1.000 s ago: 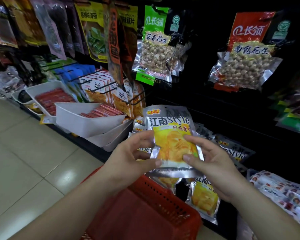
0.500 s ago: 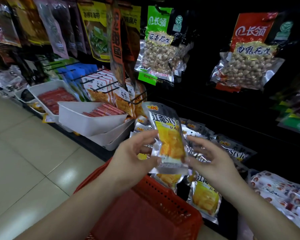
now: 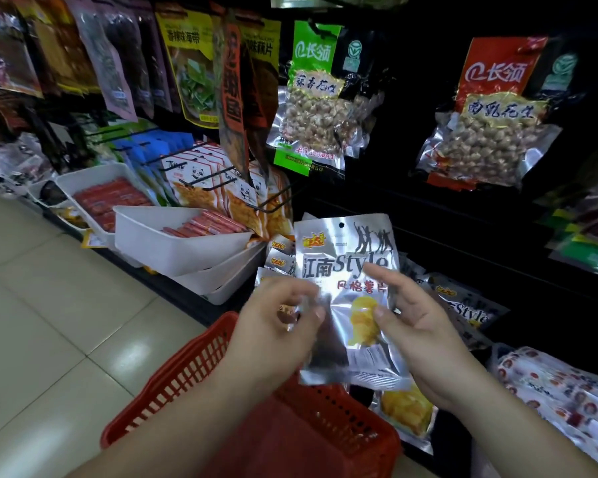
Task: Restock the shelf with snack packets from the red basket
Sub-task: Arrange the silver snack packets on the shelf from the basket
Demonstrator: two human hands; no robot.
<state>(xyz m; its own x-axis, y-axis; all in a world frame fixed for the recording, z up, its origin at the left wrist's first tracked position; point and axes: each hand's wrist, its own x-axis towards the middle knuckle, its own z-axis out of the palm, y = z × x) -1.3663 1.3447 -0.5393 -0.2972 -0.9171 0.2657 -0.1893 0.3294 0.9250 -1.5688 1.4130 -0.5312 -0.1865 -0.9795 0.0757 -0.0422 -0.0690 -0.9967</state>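
Holding a silver foil snack packet (image 3: 349, 270) upright, both hands meet just above the far rim of the red basket (image 3: 187, 377). The packet faces the camera. It has a punched hang hole at the top, dancing silhouettes, large dark lettering reading "Style", red characters below that, yellow crisps pictured at the centre and a white label panel near the bottom. The left hand (image 3: 280, 326) is blurred, its fingers curled around the packet's creased left edge. The right hand (image 3: 418, 339) pinches the right edge, thumb on the front and fingers behind. Matching packets (image 3: 470, 308) lie on the dark shelf (image 3: 463, 250) just beyond. White trays (image 3: 173, 246) of red sausages sit to the left, and peanut bags (image 3: 311, 108) hang above.
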